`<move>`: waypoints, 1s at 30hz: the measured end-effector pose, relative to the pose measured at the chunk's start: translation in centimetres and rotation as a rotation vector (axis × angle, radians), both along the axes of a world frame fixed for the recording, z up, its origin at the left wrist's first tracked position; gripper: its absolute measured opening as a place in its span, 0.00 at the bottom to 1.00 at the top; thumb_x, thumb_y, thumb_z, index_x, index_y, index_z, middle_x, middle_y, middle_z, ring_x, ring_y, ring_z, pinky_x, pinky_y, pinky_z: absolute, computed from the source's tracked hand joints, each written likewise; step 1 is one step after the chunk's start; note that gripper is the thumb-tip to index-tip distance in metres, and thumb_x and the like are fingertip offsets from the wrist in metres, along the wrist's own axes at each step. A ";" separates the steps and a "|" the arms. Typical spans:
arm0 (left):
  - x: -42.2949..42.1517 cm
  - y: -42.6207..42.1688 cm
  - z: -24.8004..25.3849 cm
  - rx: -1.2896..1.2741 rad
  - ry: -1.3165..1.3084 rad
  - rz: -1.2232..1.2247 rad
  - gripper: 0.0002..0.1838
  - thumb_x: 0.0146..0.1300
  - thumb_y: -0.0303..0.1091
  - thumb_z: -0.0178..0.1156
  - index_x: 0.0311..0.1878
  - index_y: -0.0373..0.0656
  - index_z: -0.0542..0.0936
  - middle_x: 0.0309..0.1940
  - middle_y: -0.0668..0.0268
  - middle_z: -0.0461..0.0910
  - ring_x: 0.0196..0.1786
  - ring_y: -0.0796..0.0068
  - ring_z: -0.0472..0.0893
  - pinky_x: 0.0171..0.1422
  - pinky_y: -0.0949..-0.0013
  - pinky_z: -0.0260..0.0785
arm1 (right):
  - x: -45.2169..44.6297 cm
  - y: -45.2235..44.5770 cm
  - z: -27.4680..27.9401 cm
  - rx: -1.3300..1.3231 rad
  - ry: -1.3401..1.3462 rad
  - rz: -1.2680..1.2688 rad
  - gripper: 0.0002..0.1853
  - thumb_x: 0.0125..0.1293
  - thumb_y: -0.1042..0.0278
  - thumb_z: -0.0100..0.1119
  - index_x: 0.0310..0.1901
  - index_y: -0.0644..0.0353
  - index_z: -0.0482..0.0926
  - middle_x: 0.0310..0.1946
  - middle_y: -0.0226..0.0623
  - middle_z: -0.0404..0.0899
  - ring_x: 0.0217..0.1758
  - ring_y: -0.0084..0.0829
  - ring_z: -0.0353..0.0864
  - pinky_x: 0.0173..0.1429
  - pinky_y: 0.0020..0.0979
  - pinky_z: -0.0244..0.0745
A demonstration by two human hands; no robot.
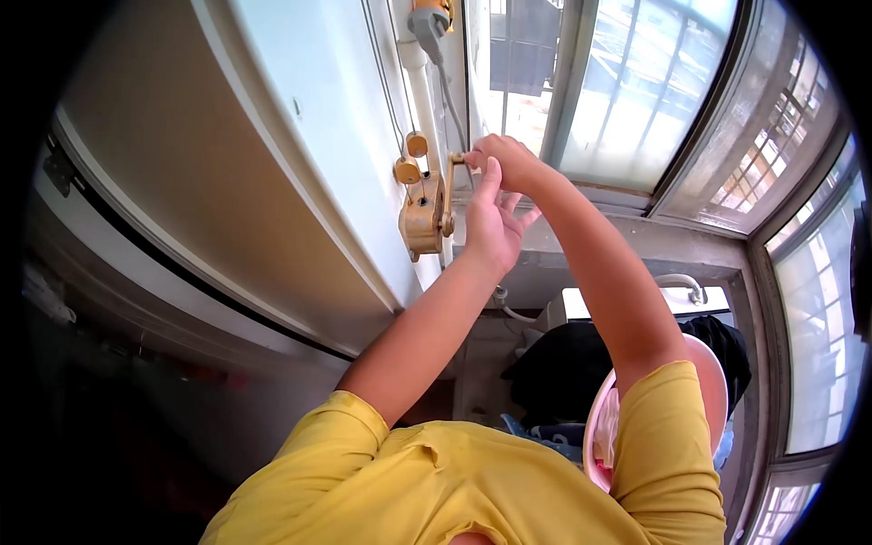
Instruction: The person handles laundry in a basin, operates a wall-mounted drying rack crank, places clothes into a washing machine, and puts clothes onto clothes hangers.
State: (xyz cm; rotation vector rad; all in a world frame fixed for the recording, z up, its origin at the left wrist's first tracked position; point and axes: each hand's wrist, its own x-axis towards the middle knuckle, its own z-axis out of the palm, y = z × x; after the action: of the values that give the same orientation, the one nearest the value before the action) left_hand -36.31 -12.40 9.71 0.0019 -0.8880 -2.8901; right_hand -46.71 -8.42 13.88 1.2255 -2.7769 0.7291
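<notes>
Right hand (pixel 509 163) is gripping the gold-coloured metal wall crank (pixel 449 195), left hand (pixel 495 222) is hovering fingers-apart just beside, turns done or remaining not showing.

left hand (pixel 495 225) beside right hand (pixel 510 165)
</notes>
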 end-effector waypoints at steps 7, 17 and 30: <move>7.6 -1.0 4.5 -0.113 0.177 -0.146 0.23 0.66 0.52 0.50 0.57 0.48 0.68 0.55 0.73 0.73 0.63 0.75 0.67 0.69 0.55 0.55 | 8.9 2.0 5.8 0.014 0.015 0.113 0.15 0.63 0.61 0.53 0.26 0.66 0.76 0.23 0.49 0.77 0.28 0.48 0.78 0.34 0.41 0.72; 14.9 -1.6 -2.1 0.035 -0.064 -0.483 0.21 0.62 0.48 0.58 0.53 0.48 0.70 0.51 0.68 0.74 0.58 0.70 0.72 0.66 0.58 0.63 | 15.5 3.8 -1.1 0.224 -0.255 0.234 0.15 0.60 0.60 0.53 0.27 0.66 0.78 0.24 0.51 0.78 0.31 0.51 0.79 0.37 0.44 0.72; 5.7 -1.3 -9.8 0.089 -0.379 -0.100 0.23 0.61 0.45 0.62 0.54 0.43 0.68 0.49 0.65 0.71 0.53 0.69 0.71 0.61 0.63 0.66 | 5.3 2.0 -14.1 -0.023 -0.441 0.047 0.14 0.61 0.56 0.53 0.35 0.58 0.79 0.30 0.46 0.80 0.37 0.48 0.79 0.40 0.43 0.72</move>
State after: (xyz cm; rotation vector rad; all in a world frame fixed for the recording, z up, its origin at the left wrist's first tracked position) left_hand -30.65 -13.65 -0.10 0.5434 -0.8287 -3.0755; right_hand -41.44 -6.45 -0.19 1.2616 -3.0697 1.1584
